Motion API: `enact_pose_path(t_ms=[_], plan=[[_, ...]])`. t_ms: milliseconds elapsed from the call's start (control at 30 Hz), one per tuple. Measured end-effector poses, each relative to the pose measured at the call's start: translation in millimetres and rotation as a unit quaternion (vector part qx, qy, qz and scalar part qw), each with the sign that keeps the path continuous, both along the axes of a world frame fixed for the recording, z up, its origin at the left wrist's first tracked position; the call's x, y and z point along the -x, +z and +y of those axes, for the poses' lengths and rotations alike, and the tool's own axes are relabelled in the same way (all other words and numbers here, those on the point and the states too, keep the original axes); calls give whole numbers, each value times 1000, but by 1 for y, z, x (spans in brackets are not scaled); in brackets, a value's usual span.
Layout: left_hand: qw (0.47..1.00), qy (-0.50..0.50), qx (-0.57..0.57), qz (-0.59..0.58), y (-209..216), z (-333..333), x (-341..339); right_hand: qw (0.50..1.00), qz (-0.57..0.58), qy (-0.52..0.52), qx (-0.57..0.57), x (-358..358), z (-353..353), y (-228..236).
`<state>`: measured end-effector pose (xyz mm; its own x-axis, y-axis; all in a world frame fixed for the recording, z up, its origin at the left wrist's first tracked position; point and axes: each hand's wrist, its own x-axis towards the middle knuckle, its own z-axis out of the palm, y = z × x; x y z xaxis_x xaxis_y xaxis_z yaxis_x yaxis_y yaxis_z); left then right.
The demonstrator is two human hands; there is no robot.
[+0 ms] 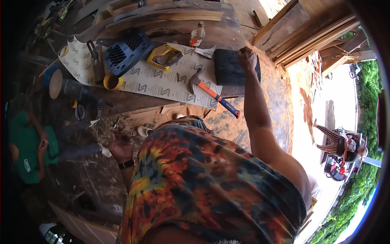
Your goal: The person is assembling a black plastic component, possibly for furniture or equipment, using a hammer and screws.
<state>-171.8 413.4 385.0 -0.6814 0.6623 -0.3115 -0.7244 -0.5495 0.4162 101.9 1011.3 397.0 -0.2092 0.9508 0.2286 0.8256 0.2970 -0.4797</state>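
Observation:
My right hand [247, 60] is closed in a fist over the right side of a flat black case [229, 67]. Whatever lies inside the fingers is hidden. My left hand [121, 147], with a dark band at the wrist, hangs low beside the bench, fingers loosely apart and holding nothing. Between the hands, a claw hammer [215, 92] with an orange and blue handle lies across the edge of a printed paper sheet [138, 83]. On this sheet rest a yellow-and-black frame-shaped piece [164, 57], a dark blue slatted piece [128, 53] and a yellow ring [113, 81].
A clear bottle [197, 35] with a red-orange lower part stands at the bench's far side. A person in a green shirt [34, 146] is at the left. Wooden boards [308, 32] lean at the upper right. Another person [345, 146] appears outdoors, beside a red vehicle.

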Motion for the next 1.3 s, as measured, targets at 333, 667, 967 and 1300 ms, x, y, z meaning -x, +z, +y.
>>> enact_pose_path(t_ms=[333, 667, 967, 1300], plan=[[1000, -2, 14, 11, 2, 4, 4, 997, -63, -16, 35, 10, -6, 2], [997, 6, 72, -38, -1, 9, 12, 994, -6, -96, -42, 27, -4, -11], [989, -41, 135, -31, -9, 1, 58, 992, -79, -43, 86, 15, 11, -16], [992, -27, 120, -1, 4, 12, 126, 992, 107, 24, 57, 108, -91, 36]])
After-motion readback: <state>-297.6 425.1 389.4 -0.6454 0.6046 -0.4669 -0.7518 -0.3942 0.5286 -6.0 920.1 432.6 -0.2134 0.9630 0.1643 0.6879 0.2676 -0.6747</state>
